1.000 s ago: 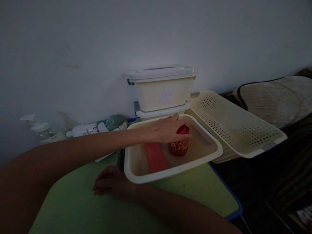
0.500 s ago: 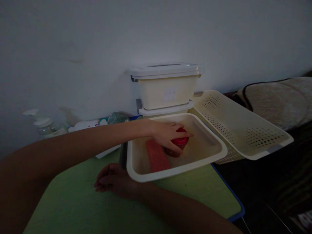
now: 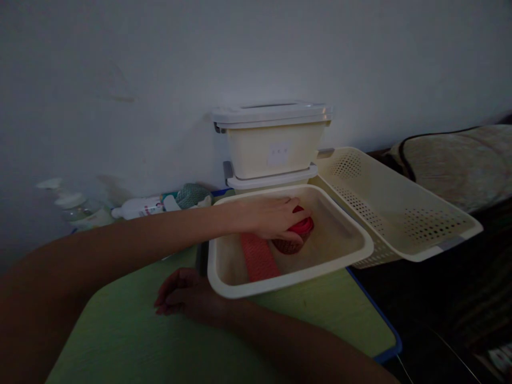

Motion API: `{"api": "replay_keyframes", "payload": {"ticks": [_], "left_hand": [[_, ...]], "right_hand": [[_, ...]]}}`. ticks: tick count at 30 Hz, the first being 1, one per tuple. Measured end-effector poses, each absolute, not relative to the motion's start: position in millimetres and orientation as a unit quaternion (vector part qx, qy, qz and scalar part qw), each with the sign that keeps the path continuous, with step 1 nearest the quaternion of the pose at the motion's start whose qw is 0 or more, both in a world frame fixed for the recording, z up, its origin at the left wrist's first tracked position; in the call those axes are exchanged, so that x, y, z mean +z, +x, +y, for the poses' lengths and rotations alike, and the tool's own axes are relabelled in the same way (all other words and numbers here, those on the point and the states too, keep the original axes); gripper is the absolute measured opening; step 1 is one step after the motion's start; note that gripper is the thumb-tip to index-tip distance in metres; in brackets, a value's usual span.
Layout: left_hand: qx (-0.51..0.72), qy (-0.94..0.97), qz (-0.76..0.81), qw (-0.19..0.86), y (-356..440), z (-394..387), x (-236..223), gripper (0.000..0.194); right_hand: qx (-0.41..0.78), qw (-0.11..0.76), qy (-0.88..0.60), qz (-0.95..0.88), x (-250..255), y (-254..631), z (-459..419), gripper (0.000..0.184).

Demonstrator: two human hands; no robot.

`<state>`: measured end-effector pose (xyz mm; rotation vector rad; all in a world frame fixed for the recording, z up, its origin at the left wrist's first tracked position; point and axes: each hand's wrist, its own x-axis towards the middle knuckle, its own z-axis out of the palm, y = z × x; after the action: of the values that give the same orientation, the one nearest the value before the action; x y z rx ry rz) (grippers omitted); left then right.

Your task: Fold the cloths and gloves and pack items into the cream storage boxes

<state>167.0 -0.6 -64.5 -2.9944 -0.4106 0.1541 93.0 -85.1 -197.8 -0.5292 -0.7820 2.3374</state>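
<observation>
My left hand (image 3: pixel 278 217) reaches from the left into a cream plastic bin (image 3: pixel 290 279). Its fingers curve over a small red roll (image 3: pixel 303 226) with a darker patterned lower side, thumb along the near side. The far side of the roll is hidden under the fingers. Beside it in the bin lies a flat coral-red textured piece (image 3: pixel 260 258), partly covered by my wrist. My right hand (image 3: pixel 186 293) lies on the green table at the bin's left front corner, its fingers loosely curled with nothing visible in them. My forearms cross the view from opposite sides.
Behind the bin stand stacked lidded boxes (image 3: pixel 276 152) against the wall. A perforated cream basket (image 3: pixel 400 208) is at the right. A pump bottle (image 3: pixel 72 205), a white bottle (image 3: pixel 140 207) and a grey-green cloth (image 3: pixel 193 196) sit at the back left of the green table (image 3: pixel 320 314).
My left hand's spread fingers have drawn in and back slightly to the left, so more of the red roll shows. My right hand has stayed still.
</observation>
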Motion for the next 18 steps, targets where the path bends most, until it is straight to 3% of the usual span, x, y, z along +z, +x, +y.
{"api": "replay_keyframes", "payload": {"ticks": [8, 18], "left_hand": [[0.06, -0.993, -0.1, -0.006, 168.9, 8.5, -75.5, 0.085], [0.097, -0.988, -0.113, -0.03, 172.1, 4.0, -72.9, 0.098]], "right_hand": [[0.88, 0.307, -0.204, -0.299, -194.1, 94.1, -85.6, 0.012], [0.873, 0.307, -0.213, -0.312, -191.5, 95.8, -88.2, 0.016]]}}
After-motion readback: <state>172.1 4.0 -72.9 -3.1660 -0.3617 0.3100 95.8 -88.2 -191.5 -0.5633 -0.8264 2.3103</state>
